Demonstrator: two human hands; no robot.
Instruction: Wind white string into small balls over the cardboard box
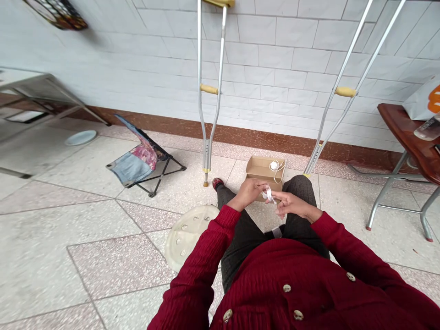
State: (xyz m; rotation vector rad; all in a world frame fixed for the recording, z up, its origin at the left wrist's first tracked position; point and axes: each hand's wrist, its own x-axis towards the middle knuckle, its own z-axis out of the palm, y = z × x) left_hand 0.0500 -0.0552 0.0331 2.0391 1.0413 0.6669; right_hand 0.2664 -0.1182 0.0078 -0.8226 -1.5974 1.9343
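Above my knees, my left hand [250,192] is closed, its thumb and fingers pinching a small bunch of white cord [267,193]. From the other side, my right hand [291,204] meets the same cord with its fingertips, the fingers partly bent and a little apart. A short end of the cord hangs by the right fingers. Just beyond my hands, an open cardboard box [254,173] rests on the floor between my legs. Inside its far part lies a small round white thing [274,166] with loops of pale cord around it. My hands hide the box's near part.
Two metal crutches, one ahead [206,151] and one to the right [325,123], lean on the tiled wall. A folding chair [132,165] stands left. A round pale mat [182,233] lies by my leg. A brown-topped table [405,133] holds a bag.
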